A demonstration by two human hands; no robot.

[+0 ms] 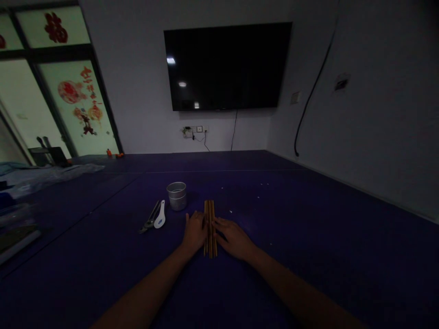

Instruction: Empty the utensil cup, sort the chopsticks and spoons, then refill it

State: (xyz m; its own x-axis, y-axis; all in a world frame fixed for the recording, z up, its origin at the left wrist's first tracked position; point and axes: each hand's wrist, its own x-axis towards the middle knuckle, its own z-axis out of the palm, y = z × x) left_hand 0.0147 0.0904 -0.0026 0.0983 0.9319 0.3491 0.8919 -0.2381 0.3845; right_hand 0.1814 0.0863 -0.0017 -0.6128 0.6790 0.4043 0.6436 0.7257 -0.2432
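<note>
A bundle of brown chopsticks (210,210) lies lengthwise on the dark blue surface, pointing away from me. My left hand (196,230) presses against its left side, fingers bent. From the right side, my right hand (233,236) meets the bundle with its fingertips and thumb, so the sticks are squeezed between both hands. Left of them stands an upright silver metal cup (177,198). Beside that cup lies a white spoon (160,218) with a blue mark on its bowl. A metal tool with long handles (151,220), its kind too dark to make out, rests next to the spoon.
Small white scraps (231,211) dot the surface to the right. Crumpled clear plastic (61,175) and a dark box (50,156) sit at the far left. A television (228,68) hangs on the back wall, and a black cable (310,96) runs down the right wall.
</note>
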